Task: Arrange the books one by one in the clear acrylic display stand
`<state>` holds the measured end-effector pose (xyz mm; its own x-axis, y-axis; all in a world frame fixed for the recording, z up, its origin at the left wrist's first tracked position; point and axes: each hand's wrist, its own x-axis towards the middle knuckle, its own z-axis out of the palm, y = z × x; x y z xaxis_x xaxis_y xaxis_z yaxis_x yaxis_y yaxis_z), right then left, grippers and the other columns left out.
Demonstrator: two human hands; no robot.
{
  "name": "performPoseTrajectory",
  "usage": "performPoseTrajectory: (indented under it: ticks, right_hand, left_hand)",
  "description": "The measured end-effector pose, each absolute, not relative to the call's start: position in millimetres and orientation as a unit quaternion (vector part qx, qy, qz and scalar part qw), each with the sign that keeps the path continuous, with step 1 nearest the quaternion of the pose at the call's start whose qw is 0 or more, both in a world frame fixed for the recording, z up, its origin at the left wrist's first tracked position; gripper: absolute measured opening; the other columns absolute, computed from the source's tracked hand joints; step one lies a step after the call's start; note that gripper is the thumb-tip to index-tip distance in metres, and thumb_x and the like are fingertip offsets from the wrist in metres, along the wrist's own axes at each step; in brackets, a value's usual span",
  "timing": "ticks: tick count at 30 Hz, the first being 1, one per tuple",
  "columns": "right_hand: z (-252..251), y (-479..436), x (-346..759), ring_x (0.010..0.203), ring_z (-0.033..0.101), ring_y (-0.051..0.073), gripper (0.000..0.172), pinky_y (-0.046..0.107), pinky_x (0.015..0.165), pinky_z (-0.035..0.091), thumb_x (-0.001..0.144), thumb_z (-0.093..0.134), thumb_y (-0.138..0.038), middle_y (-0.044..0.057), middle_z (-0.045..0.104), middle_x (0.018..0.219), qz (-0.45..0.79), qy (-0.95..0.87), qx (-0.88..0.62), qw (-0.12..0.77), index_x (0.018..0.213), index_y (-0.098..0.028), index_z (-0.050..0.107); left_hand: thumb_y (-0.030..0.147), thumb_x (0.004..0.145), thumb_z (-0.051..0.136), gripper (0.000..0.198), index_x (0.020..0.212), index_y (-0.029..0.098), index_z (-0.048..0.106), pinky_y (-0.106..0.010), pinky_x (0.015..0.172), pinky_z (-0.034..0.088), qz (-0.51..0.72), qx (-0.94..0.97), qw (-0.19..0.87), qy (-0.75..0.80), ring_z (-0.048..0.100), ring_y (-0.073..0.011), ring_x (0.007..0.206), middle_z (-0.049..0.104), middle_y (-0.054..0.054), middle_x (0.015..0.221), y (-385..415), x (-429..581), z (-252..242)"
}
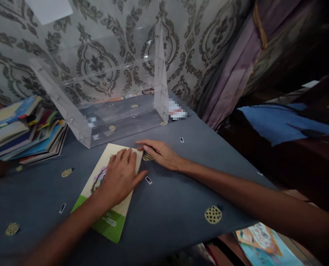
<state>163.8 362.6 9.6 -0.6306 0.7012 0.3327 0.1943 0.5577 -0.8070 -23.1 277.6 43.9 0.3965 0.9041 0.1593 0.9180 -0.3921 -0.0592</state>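
Observation:
A cream book with a green lower band (113,231) lies flat and slanted on the table. Across its cover rests my left hand (121,175), palm down, thumb held away from the fingers. My right hand (160,153) is at the book's upper right corner, fingers stretched out toward its edge; nothing shows in its grasp. Whether those fingertips touch the book I cannot tell. Just behind the book stands a clear acrylic rack (82,133) with see-through shelves and side panels.
Several books are piled loosely in a stack (28,135) at the left. A grey-blue cloth with pineapple prints covers the table (178,199). Patterned wallpaper and a mauve curtain (231,81) rise behind. Blue fabric (286,122) lies at right; a colourful booklet (267,244) sits below the table edge.

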Motion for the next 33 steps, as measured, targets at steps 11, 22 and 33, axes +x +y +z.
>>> performPoseTrajectory:
  ticks: [11, 22, 33]
  right_hand:
    - [10.4, 364.6, 165.9, 0.103, 0.07, 0.018, 0.034, 0.038, 0.094, 0.054, 0.103, 0.039, -0.024, 0.008, 0.074, 0.109, 0.44, -0.763, -0.282, 0.381, 0.13, -0.017, 0.058]
    - [11.0, 360.5, 167.4, 0.101, 0.07, 0.017, 0.032, 0.035, 0.093, 0.054, 0.104, 0.04, -0.024, 0.008, 0.074, 0.108, 0.386, -0.77, -0.272, 0.429, 0.128, -0.018, 0.06]
    - [10.2, 350.9, 164.3, 0.09, 0.07, 0.02, 0.029, 0.034, 0.082, 0.054, 0.104, 0.042, -0.025, 0.01, 0.075, 0.102, 0.227, -0.882, -0.254, 0.326, 0.122, -0.016, 0.063]
  left_hand:
    - [0.021, 0.094, 0.049, 0.02, 0.111, 0.016, 0.058, -0.038, 0.073, 0.055, 0.025, -0.801, 0.059, -0.595, 0.067, -0.0309, 0.102, 0.07, -0.013, 0.106, 283.6, -6.6, 63.3]
    - [0.023, 0.095, 0.048, 0.021, 0.11, 0.018, 0.062, -0.035, 0.066, 0.051, 0.014, -0.798, 0.041, -0.601, 0.073, -0.0289, 0.087, 0.074, -0.009, 0.096, 286.2, -11.7, 69.9]
    - [0.039, 0.098, 0.053, 0.04, 0.129, 0.014, 0.059, -0.045, 0.105, 0.051, -0.037, -0.856, 0.037, -0.514, 0.054, -0.0309, 0.135, 0.061, -0.016, 0.14, 275.0, -32.3, 52.1]
